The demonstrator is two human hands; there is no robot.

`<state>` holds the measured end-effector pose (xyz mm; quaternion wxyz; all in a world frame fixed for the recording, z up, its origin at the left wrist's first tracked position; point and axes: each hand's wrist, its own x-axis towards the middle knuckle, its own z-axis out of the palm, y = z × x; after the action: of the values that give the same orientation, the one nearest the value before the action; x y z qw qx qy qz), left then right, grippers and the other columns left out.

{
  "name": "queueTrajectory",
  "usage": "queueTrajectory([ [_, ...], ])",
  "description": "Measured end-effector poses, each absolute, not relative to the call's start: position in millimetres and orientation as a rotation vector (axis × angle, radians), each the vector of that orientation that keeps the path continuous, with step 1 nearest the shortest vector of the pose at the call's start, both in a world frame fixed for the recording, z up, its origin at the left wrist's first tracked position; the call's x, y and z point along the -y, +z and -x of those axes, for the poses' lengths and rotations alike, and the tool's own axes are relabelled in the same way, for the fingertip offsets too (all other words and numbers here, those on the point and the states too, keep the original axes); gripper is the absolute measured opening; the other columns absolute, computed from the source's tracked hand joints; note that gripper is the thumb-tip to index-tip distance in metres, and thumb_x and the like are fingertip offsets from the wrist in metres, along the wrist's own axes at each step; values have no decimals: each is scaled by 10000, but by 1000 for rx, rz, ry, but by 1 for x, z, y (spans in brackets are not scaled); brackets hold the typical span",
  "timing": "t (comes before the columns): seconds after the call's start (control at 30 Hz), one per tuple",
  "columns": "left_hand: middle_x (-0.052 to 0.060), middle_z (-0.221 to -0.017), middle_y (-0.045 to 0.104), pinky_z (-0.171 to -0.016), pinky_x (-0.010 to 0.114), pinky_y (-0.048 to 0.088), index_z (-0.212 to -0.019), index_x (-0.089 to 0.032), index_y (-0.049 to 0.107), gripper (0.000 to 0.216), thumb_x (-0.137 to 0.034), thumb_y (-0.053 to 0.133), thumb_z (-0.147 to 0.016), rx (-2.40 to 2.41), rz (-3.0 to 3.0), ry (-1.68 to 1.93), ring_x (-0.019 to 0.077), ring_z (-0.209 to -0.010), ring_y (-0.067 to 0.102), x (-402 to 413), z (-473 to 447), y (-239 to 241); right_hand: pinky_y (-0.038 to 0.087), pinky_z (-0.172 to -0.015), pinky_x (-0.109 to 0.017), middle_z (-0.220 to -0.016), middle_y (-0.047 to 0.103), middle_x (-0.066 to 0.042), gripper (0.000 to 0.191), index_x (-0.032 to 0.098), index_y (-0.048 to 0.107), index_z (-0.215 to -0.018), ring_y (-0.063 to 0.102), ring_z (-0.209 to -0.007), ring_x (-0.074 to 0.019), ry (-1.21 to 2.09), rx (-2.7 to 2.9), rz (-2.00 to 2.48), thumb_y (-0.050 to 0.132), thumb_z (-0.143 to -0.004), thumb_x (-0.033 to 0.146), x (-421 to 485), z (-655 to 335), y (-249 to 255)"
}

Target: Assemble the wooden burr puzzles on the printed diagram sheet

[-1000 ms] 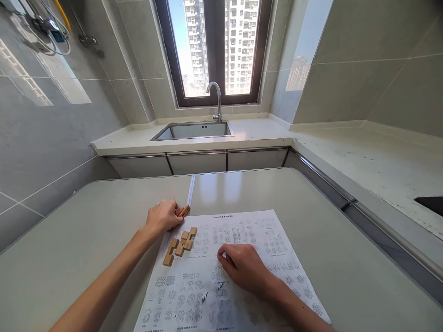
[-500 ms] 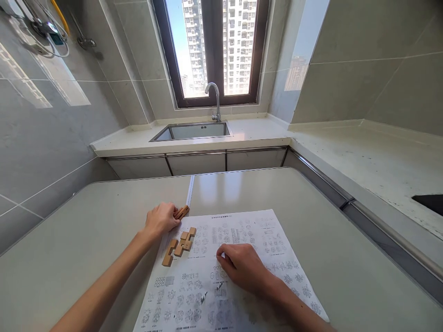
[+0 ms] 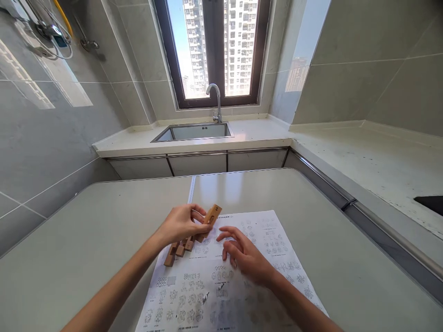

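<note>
My left hand (image 3: 185, 222) grips notched wooden puzzle pieces (image 3: 212, 214), raised over the upper edge of the printed sheet (image 3: 194, 276). How many pieces it holds I cannot tell, since the fingers cover part of them. Beneath that hand, more notched wooden blocks (image 3: 169, 256) lie on the sheet's left side, partly hidden. To the right, my right hand (image 3: 244, 253) hovers above the paper, fingers apart and slightly curled, with nothing in it. A gap separates it from the held wood. Small diagrams in rows cover the sheet.
The sheet lies on a pale table (image 3: 86, 240) with a seam (image 3: 191, 190). Beyond stand a counter with a sink (image 3: 194, 132) and a faucet (image 3: 218, 103) under a window. Another counter (image 3: 374, 157) runs along the right, a tiled wall along the left.
My left hand has lifted the wooden pieces from the sheet's top left corner and brought them right. My right hand has opened from a pinch and moved slightly up.
</note>
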<state>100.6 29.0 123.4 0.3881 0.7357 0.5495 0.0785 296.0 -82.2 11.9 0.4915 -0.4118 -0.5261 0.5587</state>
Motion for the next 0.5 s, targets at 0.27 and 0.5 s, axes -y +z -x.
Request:
queueTrajectory([
  [0.27,-8,-700,813,-569,255,499,-935,-222,645,176,-345,709,-827,-1099,-1977,209,222,-676,784,26,-152,119,391,-533,-281,-646,570,22,516,199,584,-798,481,-535,-127,1426,974,961,653,-929,694,79,-299,17],
  [0.5,30,-909,806,-679,295,531,-1087,-233,694,487,-665,544,-922,-1597,-2193,304,246,-838,761,-34,-84,99,363,-538,-269,-808,737,-54,522,196,650,-1006,567,-654,-172,1542,830,1030,665,-904,708,82,-301,23],
])
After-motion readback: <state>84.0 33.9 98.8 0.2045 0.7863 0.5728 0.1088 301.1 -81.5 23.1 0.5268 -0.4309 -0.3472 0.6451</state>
